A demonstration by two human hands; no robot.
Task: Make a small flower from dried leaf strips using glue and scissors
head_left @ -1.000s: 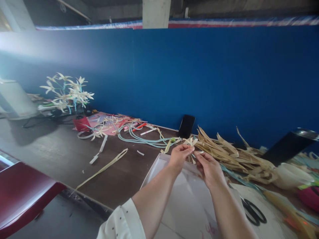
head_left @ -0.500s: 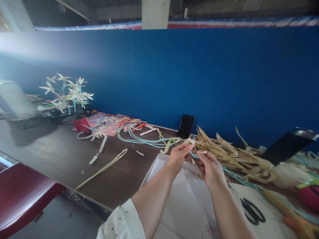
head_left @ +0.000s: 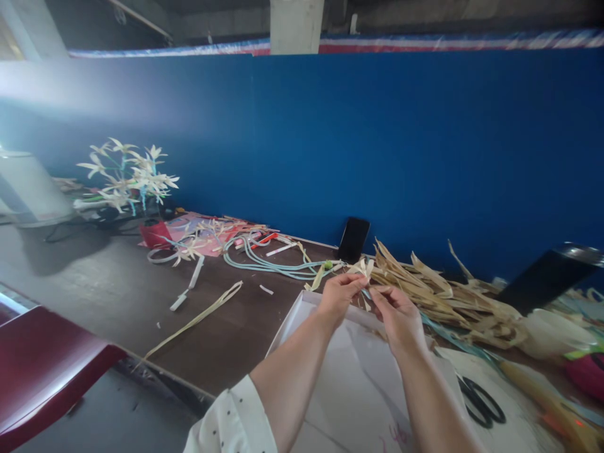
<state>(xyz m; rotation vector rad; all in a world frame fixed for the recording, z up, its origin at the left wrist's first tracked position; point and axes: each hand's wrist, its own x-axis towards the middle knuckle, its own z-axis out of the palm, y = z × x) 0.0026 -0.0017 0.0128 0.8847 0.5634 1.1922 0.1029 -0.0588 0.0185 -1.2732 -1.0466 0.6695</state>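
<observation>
My left hand (head_left: 340, 298) is closed in a pinch on the base of a small pale flower (head_left: 364, 267) that looks made of dried husk. Its petals stick up above my fingertips. Close beside it, my right hand (head_left: 397, 313) has thumb and forefinger pressed together just below the flower; what they grip is too small to make out. Both hands are over the far end of a white box lid (head_left: 349, 377). A heap of dried corn husks (head_left: 438, 296) lies just past my right hand.
A black phone (head_left: 353, 239) leans on the blue partition (head_left: 401, 138). Pale blue cords (head_left: 274, 269) and a husk strip (head_left: 198, 322) lie leftward. White husk flowers (head_left: 136, 176) stand at far left. On the right are black-handled scissors (head_left: 481, 402), a dark cylinder (head_left: 547, 277) and a translucent bowl (head_left: 557, 332).
The flower's petals now show more fully above my left fingertips. My right fingertips have shifted slightly left, closer to the left hand.
</observation>
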